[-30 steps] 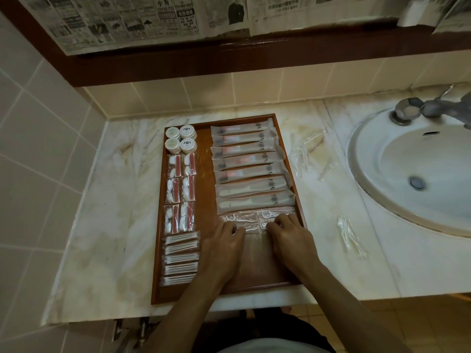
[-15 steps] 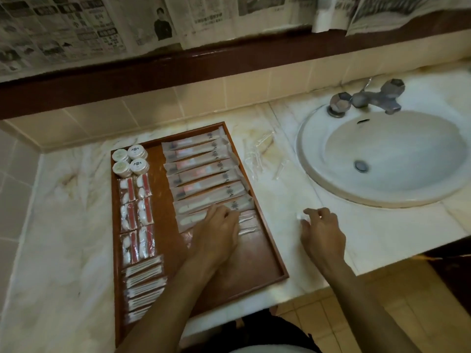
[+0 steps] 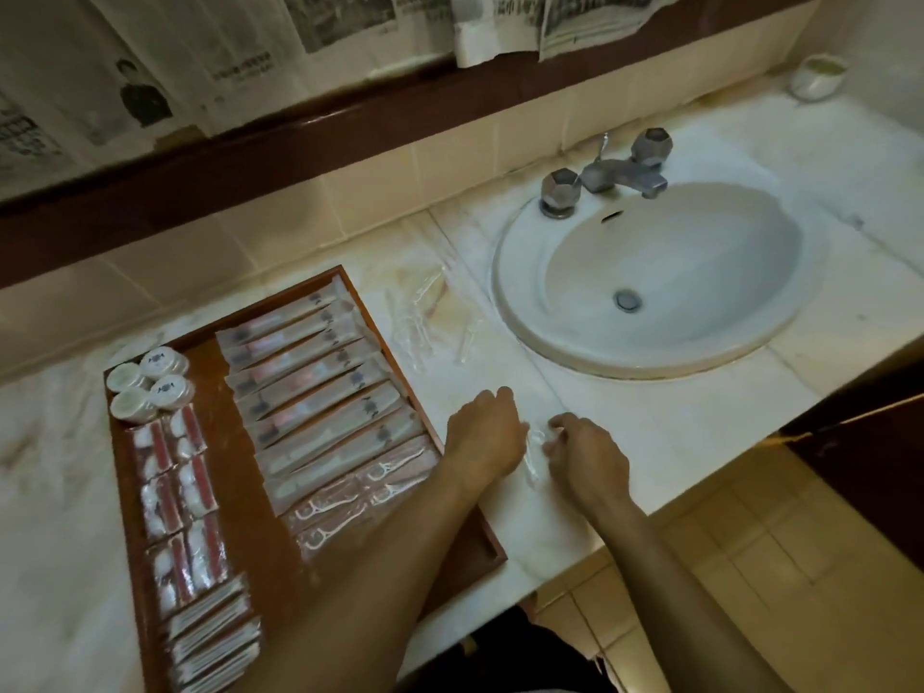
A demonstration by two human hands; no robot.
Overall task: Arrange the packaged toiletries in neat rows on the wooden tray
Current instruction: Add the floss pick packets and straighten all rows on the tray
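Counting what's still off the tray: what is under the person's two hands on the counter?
A clear floss-pick packet lies on the marble counter between the left hand and right hand. Both touch it. Anything beneath the palms is covered.

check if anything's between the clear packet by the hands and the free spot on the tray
Nothing visible blocks it. The clear packet lies on the counter between both hands, beside the tray, though the left forearm hides part of the tray's near end.

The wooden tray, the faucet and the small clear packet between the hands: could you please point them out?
wooden tray (image 3: 235, 472): head view, bare wood between its rows.
faucet (image 3: 627, 173): head view, spout body.
clear packet (image 3: 534, 450): head view, middle of the wrapper on the counter.
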